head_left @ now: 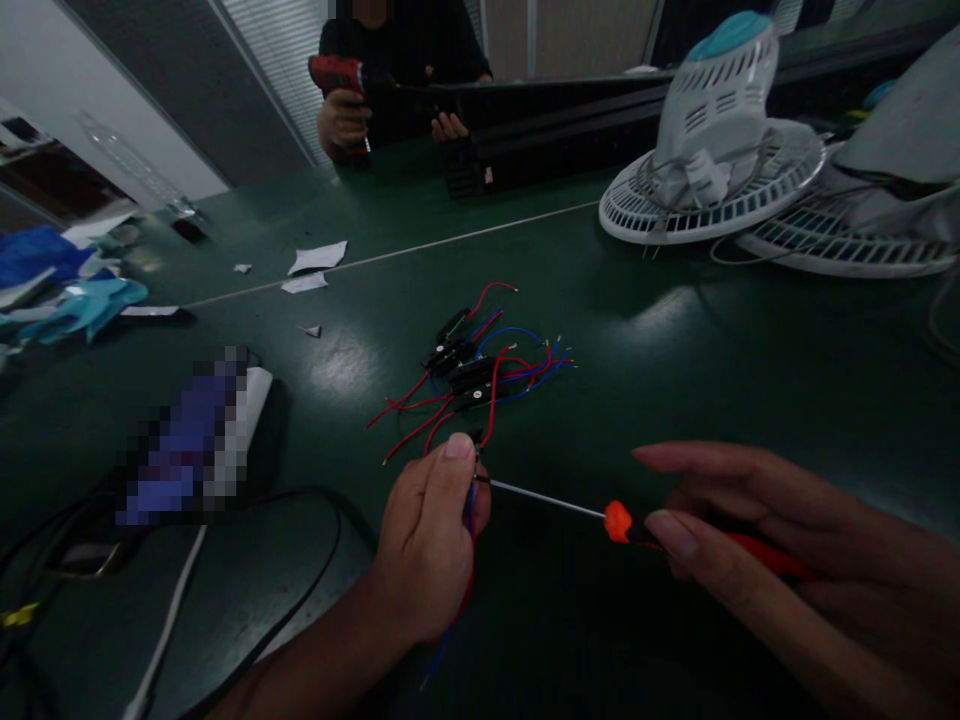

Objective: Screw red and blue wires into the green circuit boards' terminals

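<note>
My left hand (431,545) pinches a small black part (475,437) with red and blue wires, most of it hidden behind the thumb and fingers. One red wire rises from it, and red and blue ones hang below the hand. In my right hand (787,560) lies a screwdriver (618,522) with an orange and black handle; the index finger is stretched away from it. Its thin shaft points left, and the tip meets the part beside my left fingertips. Just beyond my left hand is a loose pile of black wired modules (474,374) with bare wire ends.
White fan parts (712,200) stand at the right on the green table (337,350). Across it, a person (405,60) holds a red power drill (335,73) against a long black panel (555,140). Cables (176,610), paper scraps (319,257) and a blurred-out object lie left.
</note>
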Demonstrator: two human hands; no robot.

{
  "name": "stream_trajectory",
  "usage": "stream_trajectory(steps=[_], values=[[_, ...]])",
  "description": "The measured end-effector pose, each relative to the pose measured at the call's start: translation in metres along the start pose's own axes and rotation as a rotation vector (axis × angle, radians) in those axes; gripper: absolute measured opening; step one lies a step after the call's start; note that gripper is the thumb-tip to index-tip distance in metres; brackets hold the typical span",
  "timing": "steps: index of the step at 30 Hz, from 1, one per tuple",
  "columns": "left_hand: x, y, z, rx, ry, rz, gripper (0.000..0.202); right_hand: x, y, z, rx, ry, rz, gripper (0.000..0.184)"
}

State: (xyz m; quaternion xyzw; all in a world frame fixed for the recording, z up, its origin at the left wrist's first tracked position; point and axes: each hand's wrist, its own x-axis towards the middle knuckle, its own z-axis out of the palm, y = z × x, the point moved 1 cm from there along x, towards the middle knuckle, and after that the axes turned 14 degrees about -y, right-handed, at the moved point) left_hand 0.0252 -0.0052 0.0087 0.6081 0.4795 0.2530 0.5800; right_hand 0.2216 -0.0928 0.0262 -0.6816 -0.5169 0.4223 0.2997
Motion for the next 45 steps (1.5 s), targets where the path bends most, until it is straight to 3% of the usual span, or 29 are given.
stream_trajectory(steps=[5,10,12,15,19,22,31,45], values=[[-0.001,0.000,0.000,0.018,0.014,0.003,0.055,0.000,-0.006,0.000,-0.009,0.057,0.001,0.035],[-0.002,0.000,0.000,-0.018,0.014,-0.010,0.055,0.006,-0.001,-0.002,-0.111,-0.091,-0.117,0.031],[-0.002,0.000,0.001,-0.013,0.005,-0.019,0.055,0.006,0.002,-0.003,-0.142,-0.125,-0.079,0.035],[-0.001,-0.001,0.001,-0.026,0.009,0.002,0.054,0.004,0.005,-0.005,-0.214,-0.078,-0.003,0.039],[-0.001,-0.004,0.001,-0.040,0.021,0.008,0.052,0.005,0.006,-0.006,-0.177,-0.138,-0.131,0.034],[-0.002,-0.005,0.001,-0.047,0.011,0.017,0.051,0.007,0.005,-0.004,-0.130,-0.107,-0.153,0.031],[0.000,-0.004,0.000,-0.010,0.010,0.034,0.049,0.003,-0.001,0.003,-0.014,0.020,0.016,0.033],[-0.001,-0.008,0.000,-0.057,0.001,0.029,0.056,0.001,-0.002,0.007,0.057,0.047,0.050,0.036]])
